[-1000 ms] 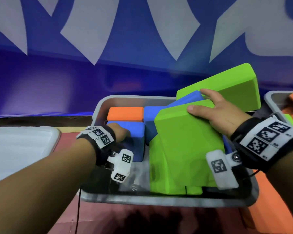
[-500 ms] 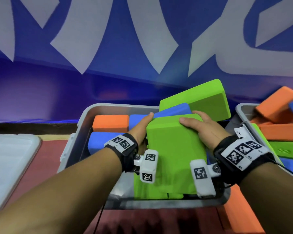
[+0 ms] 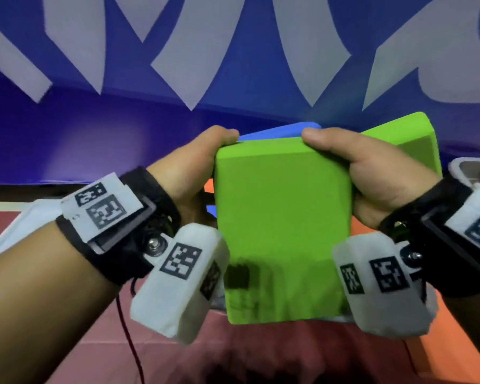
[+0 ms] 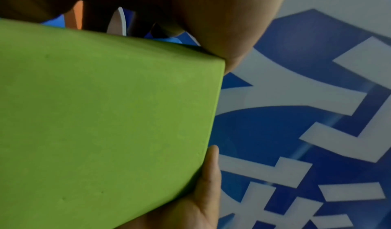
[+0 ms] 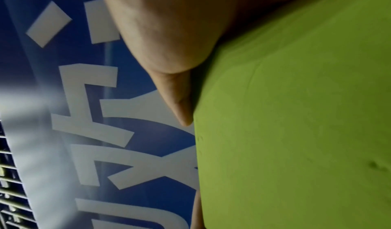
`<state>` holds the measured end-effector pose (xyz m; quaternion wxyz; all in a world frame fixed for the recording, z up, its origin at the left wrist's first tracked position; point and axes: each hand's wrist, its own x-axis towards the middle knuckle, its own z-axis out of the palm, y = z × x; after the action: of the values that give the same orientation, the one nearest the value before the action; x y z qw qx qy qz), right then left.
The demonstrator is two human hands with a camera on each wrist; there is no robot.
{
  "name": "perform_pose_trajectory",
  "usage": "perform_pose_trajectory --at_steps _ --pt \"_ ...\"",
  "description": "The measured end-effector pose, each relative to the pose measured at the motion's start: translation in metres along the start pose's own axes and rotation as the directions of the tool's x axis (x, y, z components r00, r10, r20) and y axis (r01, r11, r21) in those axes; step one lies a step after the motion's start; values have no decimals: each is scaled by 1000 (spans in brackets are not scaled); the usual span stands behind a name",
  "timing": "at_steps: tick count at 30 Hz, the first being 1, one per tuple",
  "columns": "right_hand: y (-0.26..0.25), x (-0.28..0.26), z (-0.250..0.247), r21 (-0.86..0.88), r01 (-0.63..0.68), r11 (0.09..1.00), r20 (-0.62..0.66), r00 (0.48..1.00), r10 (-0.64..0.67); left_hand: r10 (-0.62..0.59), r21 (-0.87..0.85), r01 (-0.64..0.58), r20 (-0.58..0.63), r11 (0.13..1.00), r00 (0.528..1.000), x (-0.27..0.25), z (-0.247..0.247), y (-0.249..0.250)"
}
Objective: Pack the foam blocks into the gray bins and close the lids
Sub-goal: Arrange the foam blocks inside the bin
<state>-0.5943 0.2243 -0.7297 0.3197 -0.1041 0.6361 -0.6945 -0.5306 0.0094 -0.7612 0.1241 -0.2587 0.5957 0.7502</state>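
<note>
- Left hand (image 3: 194, 164) grips the green foam block (image 3: 283, 225) on its 9 o'clock side, thumb hooked over the top corner. In the left wrist view, fingers (image 4: 209, 174) curl round the block's far edge.
- Right hand (image 3: 372, 176) grips the same block from 3 o'clock, thumb on the top edge. The right wrist view shows a thumb flat against the green face.
- Block is held up in both hands, near upright, and fills the middle of the head view.
- Blue foam block (image 3: 286, 131) peeks out at 12 o'clock, just behind the held block's top edge. Second green block (image 3: 408, 139) sits at 1–2 o'clock, tilted.
- Step, my read: repositioning a block that didn't sit flat, packing not finished, lids not on.
- Next move likely needs the block turned to match a free slot, then lowered level so it ends up below the rim.
- Hidden: the gray bin is almost wholly behind the block and the wrist cameras, so free space can't be judged.
- Orange sliver (image 3: 209, 187) and a blue one at the block's 9 o'clock edge, probably packed blocks.
- Gray rim (image 3: 466, 167) at 3 o'clock, cut off, probably a second bin.
- White slab (image 3: 25, 225) at 9 o'clock behind the left wrist, maybe a lid, can't confirm.
- Head view is motion-blurred.
</note>
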Motion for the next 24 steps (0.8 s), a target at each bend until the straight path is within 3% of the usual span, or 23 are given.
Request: perform_pose_trajectory --at_steps 3,8,11,16,21,24 --pt "12 7 14 0 -37 999 87 995 37 -50 -16 50 -6 999 999 -3 -15 -9" --pt "42 24 30 -15 -94 995 14 995 95 -92 7 93 -78 996 993 -1 -28 -13" --pt "50 32 36 74 -122 990 -48 991 126 -36 29 41 -168 999 985 2 -26 -12" --pt "55 51 39 149 10 989 -204 979 20 110 48 -100 -312 994 944 9 -22 -4" --pt "67 57 42 122 -35 992 -139 989 53 77 85 -52 -319 995 945 12 -31 -10" --pt "62 58 37 36 2 999 -133 991 3 78 74 -57 -312 996 947 14 -33 -9"
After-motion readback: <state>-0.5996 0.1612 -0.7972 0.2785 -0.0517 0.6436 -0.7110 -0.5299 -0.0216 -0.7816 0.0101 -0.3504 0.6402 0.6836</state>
